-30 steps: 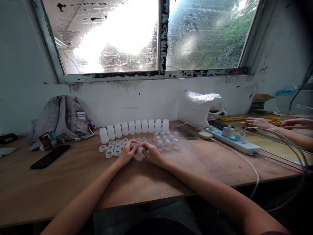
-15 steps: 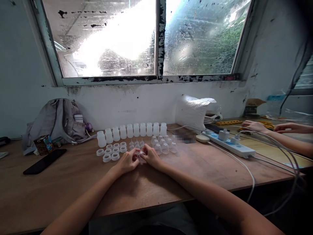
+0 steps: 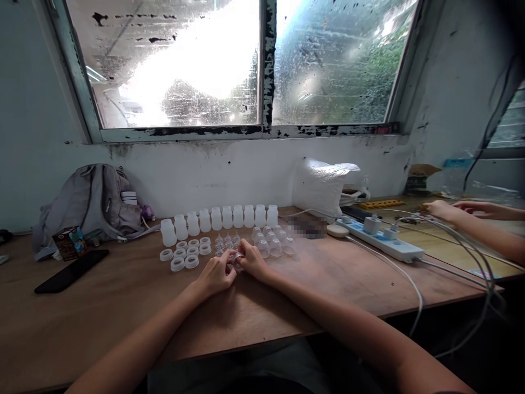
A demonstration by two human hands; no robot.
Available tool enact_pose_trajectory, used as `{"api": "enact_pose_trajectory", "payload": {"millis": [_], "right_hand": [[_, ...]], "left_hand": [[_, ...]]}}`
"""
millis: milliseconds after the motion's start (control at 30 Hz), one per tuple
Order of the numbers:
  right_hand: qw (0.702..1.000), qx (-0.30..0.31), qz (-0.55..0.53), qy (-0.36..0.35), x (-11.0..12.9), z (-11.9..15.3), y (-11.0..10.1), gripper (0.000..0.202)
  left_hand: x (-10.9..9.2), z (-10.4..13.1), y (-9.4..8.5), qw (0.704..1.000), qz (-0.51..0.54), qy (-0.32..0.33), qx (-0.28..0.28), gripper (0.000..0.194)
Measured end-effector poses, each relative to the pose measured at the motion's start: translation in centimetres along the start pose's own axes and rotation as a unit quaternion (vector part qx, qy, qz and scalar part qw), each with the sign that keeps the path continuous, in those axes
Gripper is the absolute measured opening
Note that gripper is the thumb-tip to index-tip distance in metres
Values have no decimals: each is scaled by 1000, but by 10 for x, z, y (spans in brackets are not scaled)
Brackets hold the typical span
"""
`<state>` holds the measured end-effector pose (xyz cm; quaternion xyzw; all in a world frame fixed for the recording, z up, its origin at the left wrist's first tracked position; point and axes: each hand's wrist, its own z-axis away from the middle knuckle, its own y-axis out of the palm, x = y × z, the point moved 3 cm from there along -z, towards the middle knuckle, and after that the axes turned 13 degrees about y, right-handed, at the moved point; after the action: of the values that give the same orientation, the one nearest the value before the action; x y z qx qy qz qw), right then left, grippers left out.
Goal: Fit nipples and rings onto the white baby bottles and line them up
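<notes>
Close together above the table, my left hand (image 3: 218,273) and my right hand (image 3: 253,261) both have their fingers closed on a small translucent ring (image 3: 237,258). Fingers cover part of it, so whether anything sits inside cannot be seen. Just behind the hands stand several clear bottle nipples (image 3: 226,241). To their left lie several whitish screw rings (image 3: 191,261), some apparently stacked. Clear dome-shaped caps (image 3: 274,249) stand in rows to the right of my right hand. A line of frosted bottles (image 3: 216,219) runs along the back.
A grey backpack (image 3: 96,202), a drink carton (image 3: 70,242) and a black phone (image 3: 71,271) are at the left. A power strip (image 3: 383,243) with trailing cables, a round white charger (image 3: 337,230) and a white plastic bag (image 3: 320,189) are rightward. Another person's hands (image 3: 445,210) work at far right.
My fingers have shifted slightly around the ring, which shows more now. The view has moved a little. The other person's near hand has moved right, closer to their other hand.
</notes>
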<state>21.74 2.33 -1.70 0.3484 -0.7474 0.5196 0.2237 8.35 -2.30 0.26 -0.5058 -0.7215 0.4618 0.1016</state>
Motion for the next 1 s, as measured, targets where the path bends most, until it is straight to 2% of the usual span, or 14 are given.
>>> {"api": "enact_pose_trajectory", "payload": {"millis": [100,333,467,533,633,733,833,933,1000], "right_hand": [[1000,1,-16,0,4,2,-2,11],[994,28,-104,-22,20,14,-9,7],[980,99,-174,-12,22,17,-8,19],[952,155,-261,34,19,15,-6,24],[890,206,-388,121,14,11,-3,26],[849,251,-436,162,10,9,0,24],[844,266,-439,157,5,9,2,21],[861,237,-426,147,1,8,4,23],[874,220,-410,138,1,7,4,24]], "left_hand": [[0,0,-2,999,-28,-1,-16,38],[5,-5,-8,989,-109,-52,-81,21],[13,-7,-10,987,-104,-76,-94,19],[16,-7,-11,988,-78,-83,-104,19],[20,-8,-10,990,0,-79,-121,21],[24,-7,-6,985,95,-72,-128,24],[30,-6,-2,977,152,-84,-124,24],[36,-5,1,963,192,-128,-136,28],[38,-5,1,943,248,-156,-158,33]]}}
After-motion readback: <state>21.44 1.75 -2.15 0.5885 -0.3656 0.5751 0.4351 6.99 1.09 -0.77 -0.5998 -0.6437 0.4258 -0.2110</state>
